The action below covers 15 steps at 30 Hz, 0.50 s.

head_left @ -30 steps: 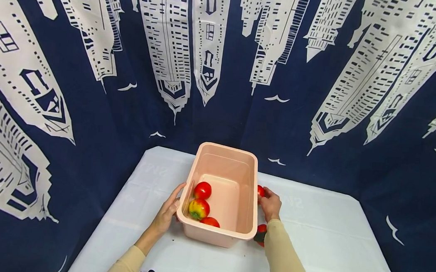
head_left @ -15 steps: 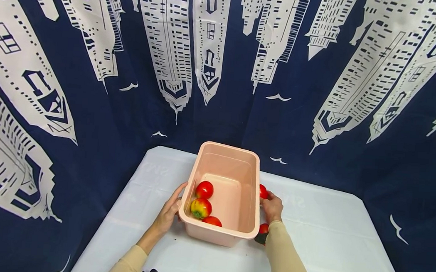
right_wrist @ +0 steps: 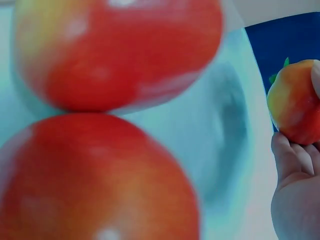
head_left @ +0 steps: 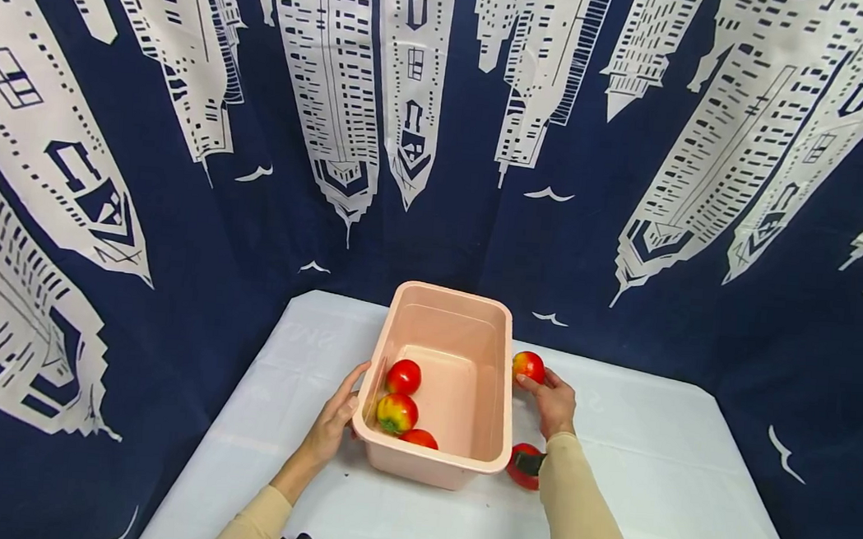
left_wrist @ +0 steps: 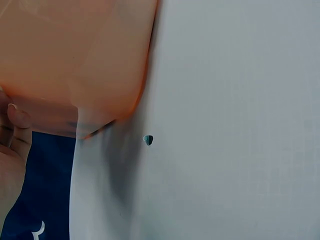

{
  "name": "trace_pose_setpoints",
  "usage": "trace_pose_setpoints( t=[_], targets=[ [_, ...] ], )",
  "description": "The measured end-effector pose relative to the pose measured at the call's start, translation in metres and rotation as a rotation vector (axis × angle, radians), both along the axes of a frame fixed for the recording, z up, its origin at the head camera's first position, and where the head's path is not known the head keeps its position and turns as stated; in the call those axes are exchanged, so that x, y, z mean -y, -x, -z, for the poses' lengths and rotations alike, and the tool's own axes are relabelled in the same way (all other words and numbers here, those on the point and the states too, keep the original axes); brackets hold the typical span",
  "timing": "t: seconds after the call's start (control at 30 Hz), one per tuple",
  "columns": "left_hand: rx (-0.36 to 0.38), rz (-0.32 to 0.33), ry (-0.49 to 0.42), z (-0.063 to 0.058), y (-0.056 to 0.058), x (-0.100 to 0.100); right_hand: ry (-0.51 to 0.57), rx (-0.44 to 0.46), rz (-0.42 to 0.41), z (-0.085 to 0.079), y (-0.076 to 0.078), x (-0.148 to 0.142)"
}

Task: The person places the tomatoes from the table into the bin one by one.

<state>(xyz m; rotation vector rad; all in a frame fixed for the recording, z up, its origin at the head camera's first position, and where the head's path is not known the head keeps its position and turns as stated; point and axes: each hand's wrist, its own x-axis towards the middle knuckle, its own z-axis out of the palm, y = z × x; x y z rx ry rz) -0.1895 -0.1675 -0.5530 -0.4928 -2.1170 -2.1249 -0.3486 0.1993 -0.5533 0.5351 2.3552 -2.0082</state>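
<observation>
A pale pink plastic bin (head_left: 487,388) stands on the white table, with several red and red-yellow apple-like fruits (head_left: 396,414) inside along its left and near side. My left hand (head_left: 329,428) holds the bin's left side at the rim; in the left wrist view only part of the fingers (left_wrist: 19,117) shows against its wall. Just outside the right wall, my right hand (head_left: 553,401) grips a red-yellow fruit (head_left: 528,368), thumb on one side and fingers beneath. The right wrist view shows a green leafy tip on that held fruit (right_wrist: 295,102).
Beside the bin's near right corner lies another red fruit (head_left: 519,473), partly covered by a black wrist piece (head_left: 529,463). Two large fruits (right_wrist: 100,175) fill the right wrist view. A small dark speck (left_wrist: 148,140) lies on the white tablecloth (head_left: 649,472). Behind hangs a navy skyline-print curtain (head_left: 440,245).
My right hand has shifted right, away from the bin wall, with the fruit, which now shows more fully. The red fruit near the wrist is more exposed. My left hand stays on the bin.
</observation>
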Motion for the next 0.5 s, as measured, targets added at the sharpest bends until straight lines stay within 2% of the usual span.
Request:
trace_pose_setpoints(
  t=[0.5],
  targets=[
    [-0.008, 0.011, -0.020, 0.001, 0.002, 0.001, 0.074, -0.070, 0.001, -0.042, 0.009, 0.004]
  ],
)
